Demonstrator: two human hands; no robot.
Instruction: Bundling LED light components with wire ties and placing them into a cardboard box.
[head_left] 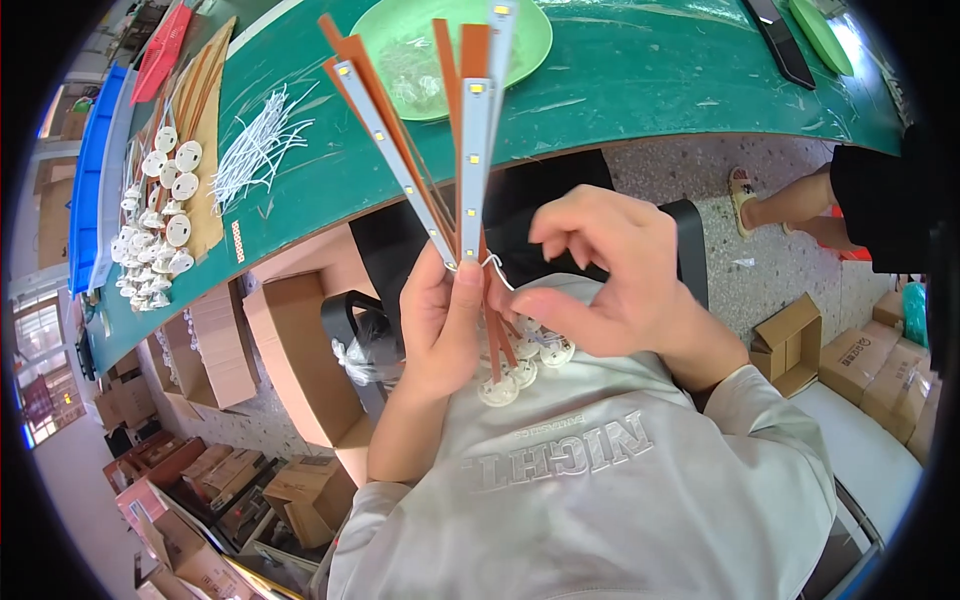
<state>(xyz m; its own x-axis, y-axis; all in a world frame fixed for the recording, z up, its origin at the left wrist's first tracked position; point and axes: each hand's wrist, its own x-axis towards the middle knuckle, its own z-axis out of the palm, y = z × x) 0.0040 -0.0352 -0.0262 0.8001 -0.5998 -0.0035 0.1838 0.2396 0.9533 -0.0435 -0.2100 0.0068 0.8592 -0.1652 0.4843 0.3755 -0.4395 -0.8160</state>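
Observation:
My left hand [440,325] is closed around a bundle of LED strips [472,170], white-faced with small yellow chips and brown backing, fanned out at the top. Round white discs [500,388] hang at the lower ends of the strips, against my shirt. A thin white tie [497,270] is bent at the bundle, just above my left thumb, with one end sticking out to the right. Beside that end is my right hand [615,265], its fingers curled but apart from the thumb, with nothing visible between them.
On the green table [640,75] lie a pile of white ties [265,140] and more strips with white discs [160,235]. A light-green tray [525,50] holds small clear pieces. Cardboard boxes [300,340] stand below at left and right. Another person's leg [790,205] is at the right.

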